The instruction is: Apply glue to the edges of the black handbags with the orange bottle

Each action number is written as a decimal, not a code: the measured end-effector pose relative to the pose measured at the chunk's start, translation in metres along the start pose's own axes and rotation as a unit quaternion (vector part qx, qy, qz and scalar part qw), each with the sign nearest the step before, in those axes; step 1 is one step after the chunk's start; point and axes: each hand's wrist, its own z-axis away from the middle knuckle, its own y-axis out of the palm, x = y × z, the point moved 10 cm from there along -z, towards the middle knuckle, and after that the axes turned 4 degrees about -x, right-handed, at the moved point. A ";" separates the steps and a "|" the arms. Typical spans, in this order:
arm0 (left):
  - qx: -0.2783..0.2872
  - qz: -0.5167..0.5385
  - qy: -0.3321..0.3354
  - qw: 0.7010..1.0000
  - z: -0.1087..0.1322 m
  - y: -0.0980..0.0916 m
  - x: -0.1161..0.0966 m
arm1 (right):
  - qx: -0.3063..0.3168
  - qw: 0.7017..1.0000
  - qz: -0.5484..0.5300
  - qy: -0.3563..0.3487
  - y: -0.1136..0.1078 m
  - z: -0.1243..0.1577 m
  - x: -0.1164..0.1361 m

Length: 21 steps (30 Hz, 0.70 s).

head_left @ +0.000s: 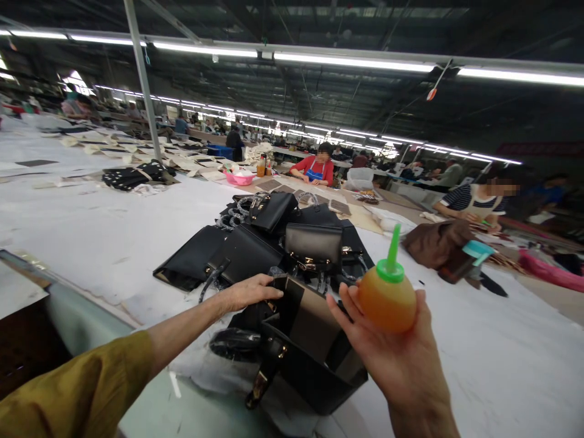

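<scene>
My left hand pinches the upper rim of an open black handbag, its thumb and fingers closed on the edge. The bag gapes toward me, showing a brown lining, with gold hardware and a wrapped handle at its left side. In my right hand rests a round squeeze bottle of amber liquid, its green nozzle pointing up. The fingers of that hand curve around the bottle, beside the bag's right edge. Just behind lies a pile of black handbags, several with plastic-wrapped handles.
A white-covered table spreads around the bags. Brown material lies at the right, a black patterned bundle at the left. Farther back are a pink basin and two co-workers, one in red, one in stripes.
</scene>
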 end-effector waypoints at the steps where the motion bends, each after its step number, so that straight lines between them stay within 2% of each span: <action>1: 0.005 0.016 0.015 1.000 0.002 -0.002 -0.008 | -0.008 1.000 0.000 -0.003 -0.001 0.001 0.003; 5: 0.018 -0.001 0.098 0.995 0.013 -0.002 -0.062 | -0.041 0.999 -0.004 0.006 -0.004 0.011 0.012; 9: -0.055 -0.090 0.183 0.977 0.021 -0.013 -0.122 | -0.064 0.998 -0.014 0.019 -0.005 0.024 0.016; 12: -0.083 -0.101 0.226 0.965 0.023 -0.016 -0.153 | -0.067 0.997 -0.025 0.043 -0.004 0.030 0.010; 14: -0.074 -0.113 0.231 0.964 0.022 -0.015 -0.163 | -0.056 0.996 -0.030 0.062 -0.003 0.032 0.004; 16: -0.044 -0.136 0.222 0.965 0.020 -0.012 -0.164 | -0.042 0.996 -0.029 0.077 -0.005 0.035 0.000; 19: 0.019 -0.181 0.178 0.967 0.016 -0.007 -0.150 | -0.023 0.995 0.004 0.097 -0.015 0.038 -0.003; 21: 0.049 -0.234 0.131 0.962 0.013 -0.006 -0.135 | -0.001 0.995 0.061 0.077 -0.024 0.038 0.004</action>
